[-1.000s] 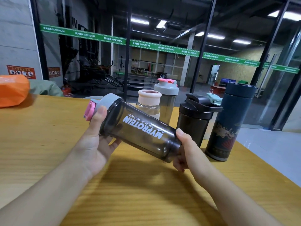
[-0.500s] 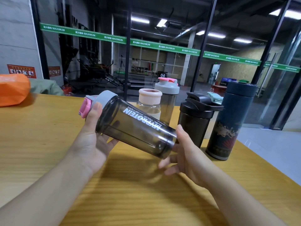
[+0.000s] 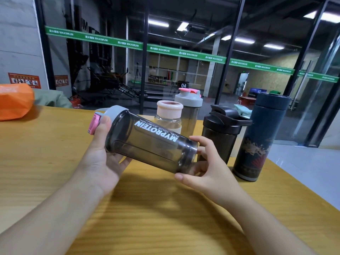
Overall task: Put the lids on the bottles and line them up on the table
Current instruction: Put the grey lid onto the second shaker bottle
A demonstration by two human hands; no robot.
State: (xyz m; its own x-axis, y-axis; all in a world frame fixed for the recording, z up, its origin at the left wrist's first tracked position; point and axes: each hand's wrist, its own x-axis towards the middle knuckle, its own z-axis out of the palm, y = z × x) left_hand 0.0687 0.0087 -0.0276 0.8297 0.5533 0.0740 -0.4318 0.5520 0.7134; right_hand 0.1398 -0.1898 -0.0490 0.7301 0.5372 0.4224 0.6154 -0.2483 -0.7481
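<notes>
A smoky grey shaker bottle [image 3: 150, 144] marked MYPROTEIN lies tilted in the air above the table, its grey lid with a pink flap [image 3: 100, 120] up at the left. My left hand [image 3: 103, 159] grips it near the lid, thumb over the rim. My right hand [image 3: 204, 168] cups its base with spread fingers. Behind stand a clear bottle with a pale pink lid [image 3: 168, 115], a second grey shaker with a pink-flap lid [image 3: 188, 105], a black shaker with a black lid [image 3: 222, 133] and a tall dark blue flask [image 3: 259, 137], all upright with lids on.
The wooden table [image 3: 46, 155] ends at the right, past the flask. An orange bag [image 3: 14, 103] lies at its far left. A pale green object [image 3: 242, 110] shows behind the black shaker. A glass wall stands beyond the table.
The held bottle has moved slightly up and left. My right hand loosened from its base, then cupped it again with the fingers spread around the bottom.
</notes>
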